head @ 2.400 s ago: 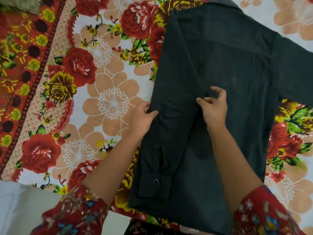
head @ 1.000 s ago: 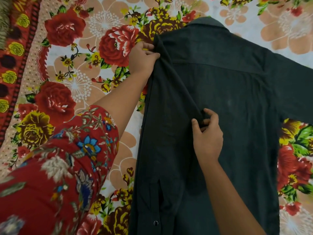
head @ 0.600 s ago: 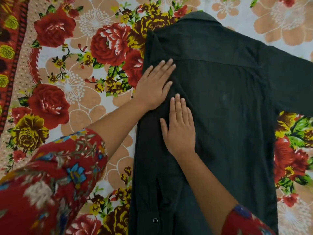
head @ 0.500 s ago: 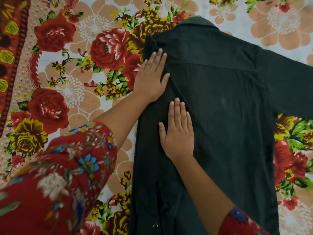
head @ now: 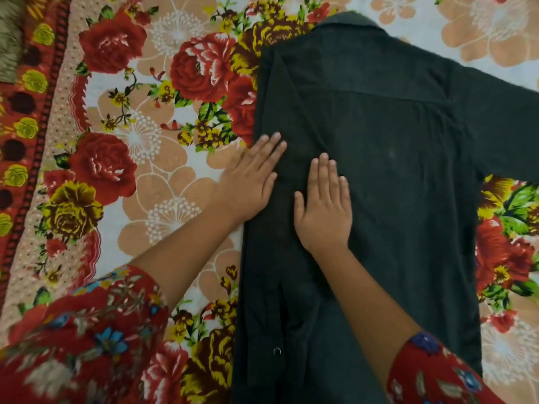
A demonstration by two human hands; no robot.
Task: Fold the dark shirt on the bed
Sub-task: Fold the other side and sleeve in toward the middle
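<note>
The dark shirt (head: 393, 176) lies back-side up on the flowered bedsheet (head: 140, 147), collar at the top. Its left side and sleeve are folded inward over the body, the cuff with a button low at the left. The right sleeve stretches out flat to the right edge of the view. My left hand (head: 248, 182) rests flat, fingers spread, on the shirt's folded left edge, partly over the sheet. My right hand (head: 323, 208) lies flat, palm down, on the folded panel just right of it. Neither hand grips cloth.
The bedsheet has a red patterned border (head: 32, 135) along the left side. A greenish-brown cloth (head: 8, 39) shows in the top left corner. My red floral sleeves fill the lower corners.
Both hands let go of the pinched cloth and went flat on the fold. Since half a second ago my left hand has slid down along the folded left edge; the right hand has hardly moved.
</note>
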